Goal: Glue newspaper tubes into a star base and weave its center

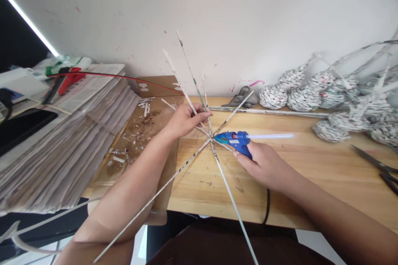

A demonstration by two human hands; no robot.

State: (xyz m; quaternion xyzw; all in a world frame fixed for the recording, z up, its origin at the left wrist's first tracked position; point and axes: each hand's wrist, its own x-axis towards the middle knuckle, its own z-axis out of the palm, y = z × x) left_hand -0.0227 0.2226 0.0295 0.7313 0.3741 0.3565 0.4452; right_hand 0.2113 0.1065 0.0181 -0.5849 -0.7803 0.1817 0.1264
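Note:
Several thin rolled-paper sticks (228, 186) cross at one middle point and fan out like spokes over the wooden table. My left hand (191, 119) is closed on the upper sticks, pinching them between thumb and fingers just above the crossing. In my right hand (264, 163) is a blue glue gun (234, 140), gripped by its handle. Its nozzle points left and reaches the crossing of the sticks; whether it touches them I cannot tell. A clear glue stick (273, 136) juts out of the gun's back. Two sticks extend toward me past the table's front edge.
A tall stack of folded newspapers (71, 149) stands at left, with a dark phone (27, 126) and a red-and-black cutter (70, 80) on top. Paper scraps lie on cardboard (137, 136) beside it. Woven paper pieces (304, 91) and scissors (377, 161) are at right. A wall rises behind.

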